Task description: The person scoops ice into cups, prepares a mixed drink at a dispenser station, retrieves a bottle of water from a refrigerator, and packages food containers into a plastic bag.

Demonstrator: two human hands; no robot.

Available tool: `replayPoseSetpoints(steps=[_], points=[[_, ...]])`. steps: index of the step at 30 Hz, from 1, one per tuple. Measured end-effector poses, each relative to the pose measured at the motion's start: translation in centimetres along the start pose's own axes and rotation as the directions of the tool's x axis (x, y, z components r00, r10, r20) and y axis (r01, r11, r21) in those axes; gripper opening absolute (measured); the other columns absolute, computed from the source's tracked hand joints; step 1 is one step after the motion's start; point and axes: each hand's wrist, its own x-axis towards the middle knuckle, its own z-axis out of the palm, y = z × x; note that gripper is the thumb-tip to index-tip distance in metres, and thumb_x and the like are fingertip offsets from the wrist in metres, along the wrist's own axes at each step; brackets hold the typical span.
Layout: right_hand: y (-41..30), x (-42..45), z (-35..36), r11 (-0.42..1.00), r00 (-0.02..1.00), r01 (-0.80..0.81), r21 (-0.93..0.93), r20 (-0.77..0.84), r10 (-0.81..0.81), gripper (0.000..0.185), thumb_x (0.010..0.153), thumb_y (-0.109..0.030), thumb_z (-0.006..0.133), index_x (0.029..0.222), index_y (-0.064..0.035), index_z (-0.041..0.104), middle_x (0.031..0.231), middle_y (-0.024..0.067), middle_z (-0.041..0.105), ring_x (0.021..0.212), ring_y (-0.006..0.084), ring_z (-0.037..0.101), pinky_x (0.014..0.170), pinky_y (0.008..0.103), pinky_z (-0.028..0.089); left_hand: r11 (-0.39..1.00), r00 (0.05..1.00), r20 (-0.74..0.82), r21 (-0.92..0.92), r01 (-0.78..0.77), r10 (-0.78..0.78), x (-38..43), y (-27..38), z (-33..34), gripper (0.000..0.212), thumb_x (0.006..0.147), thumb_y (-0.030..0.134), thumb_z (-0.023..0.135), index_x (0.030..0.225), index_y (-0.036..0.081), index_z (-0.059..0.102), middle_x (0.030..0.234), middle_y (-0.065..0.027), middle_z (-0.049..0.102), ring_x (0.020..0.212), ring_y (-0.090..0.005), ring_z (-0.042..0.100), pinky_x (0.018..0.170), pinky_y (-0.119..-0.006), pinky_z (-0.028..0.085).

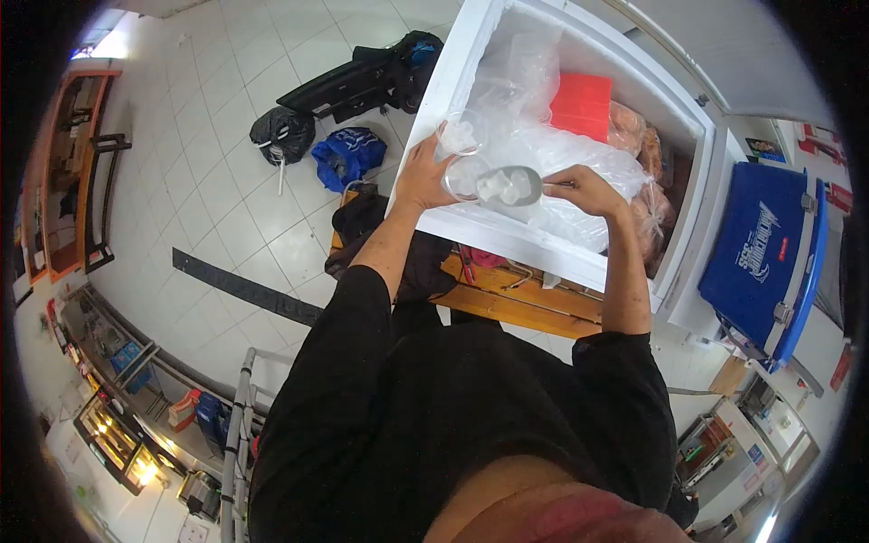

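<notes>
Two clear plastic cups are in my left hand, above the near left rim of an open white chest freezer. Ice fills part of the upper cup; what the lower cup contains is hard to make out. My right hand grips the handle of a metal ice scoop loaded with ice cubes. The scoop's front edge meets or overlaps the lower cup's side. Beneath lies a large clear plastic bag that looks full of ice.
Inside the freezer are a red box and bagged orange-brown food. A blue cooler box stands to the right. Below the freezer's front edge runs a wooden bench with tools. Black and blue bags lie on the tiled floor.
</notes>
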Motion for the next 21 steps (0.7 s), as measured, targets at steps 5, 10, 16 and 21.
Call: replayPoseSetpoints(steps=[5, 10, 16, 21], points=[[-0.7, 0.6, -0.3, 0.999, 0.999, -0.026, -0.029, -0.039, 0.025, 0.034, 0.086, -0.024, 0.068, 0.108, 0.0002, 0.069, 0.098, 0.0192, 0.07, 0.089, 0.0263, 0.067, 0.083, 0.0341, 0.051, 1.0, 0.999, 0.026, 0.006, 0.023, -0.023, 0.0, -0.2, 0.3, 0.079, 0.054, 0.057, 0.082, 0.126, 0.032, 0.06, 0.151, -0.0155, 0.027, 0.133, -0.0355, 0.036, 0.108, -0.044, 0.033], [1.1, 1.1, -0.7, 0.998, 0.999, -0.015, 0.06, 0.034, 0.013, 0.034, 0.086, -0.025, 0.068, 0.109, 0.0, 0.069, 0.1, 0.0179, 0.071, 0.09, 0.0241, 0.067, 0.086, 0.0333, 0.05, 0.999, 0.999, 0.027, -0.029, 0.032, -0.031, 0.1, -0.4, 0.4, 0.08, 0.054, 0.059, 0.081, 0.128, 0.04, 0.057, 0.153, -0.0126, 0.023, 0.133, -0.0358, 0.033, 0.111, -0.043, 0.03], [0.3, 1.0, -2.0, 0.982, 0.999, 0.028, 0.189, 0.017, -0.032, 0.033, 0.086, -0.025, 0.068, 0.108, -0.0009, 0.069, 0.1, 0.016, 0.071, 0.09, 0.022, 0.067, 0.085, 0.0328, 0.05, 0.999, 0.998, 0.045, -0.01, 0.033, -0.032, 0.0, 0.0, 0.0, 0.079, 0.053, 0.055, 0.082, 0.124, 0.027, 0.062, 0.15, -0.015, 0.028, 0.132, -0.036, 0.037, 0.108, -0.043, 0.034], [-6.8, 2.7, -3.5, 0.936, 0.966, -0.018, -0.351, -0.248, -0.075, 0.031, 0.086, -0.028, 0.065, 0.102, -0.001, 0.071, 0.095, 0.0174, 0.071, 0.088, 0.0305, 0.068, 0.079, 0.037, 0.052, 1.0, 0.998, 0.05, -0.014, 0.028, -0.027, 0.1, -0.3, 0.0, 0.079, 0.053, 0.058, 0.082, 0.126, 0.035, 0.06, 0.151, -0.0145, 0.028, 0.132, -0.035, 0.036, 0.109, -0.043, 0.032]])
